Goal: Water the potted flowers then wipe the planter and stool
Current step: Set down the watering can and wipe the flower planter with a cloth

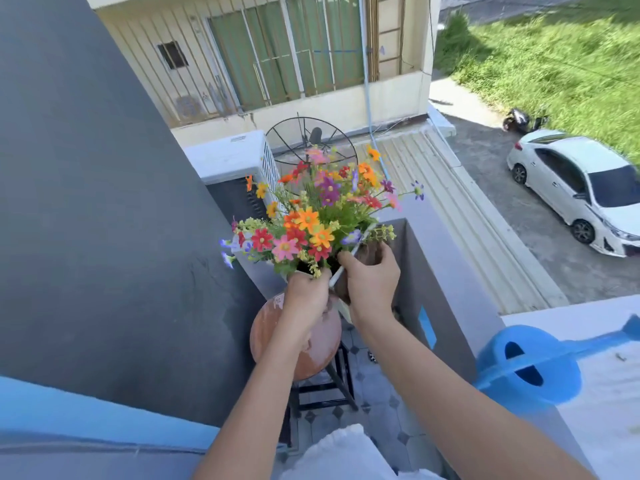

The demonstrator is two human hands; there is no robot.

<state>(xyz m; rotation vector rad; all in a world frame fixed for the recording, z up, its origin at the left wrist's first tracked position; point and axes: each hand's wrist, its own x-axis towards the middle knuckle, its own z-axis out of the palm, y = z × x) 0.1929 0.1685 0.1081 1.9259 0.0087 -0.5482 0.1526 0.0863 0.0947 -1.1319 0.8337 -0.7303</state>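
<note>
A bunch of many-coloured flowers (311, 220) stands in a white planter (344, 311), which is lifted above a round reddish-brown stool (322, 348). My left hand (304, 299) grips the planter's near left side. My right hand (372, 282) is closed over its right rim. Something brown (369, 254) shows under the right fingers; I cannot tell whether it is cloth or soil. Most of the planter's body is hidden by both hands. A blue watering can (526, 365) sits on the ledge at the right, apart from both hands.
A dark grey wall (104, 202) stands close on the left and a grey balcony parapet (446, 271) on the right. The stool's black legs (343, 386) stand on tiled floor. Beyond the parapet are an air-conditioner unit (239, 157), a satellite dish and a roof below.
</note>
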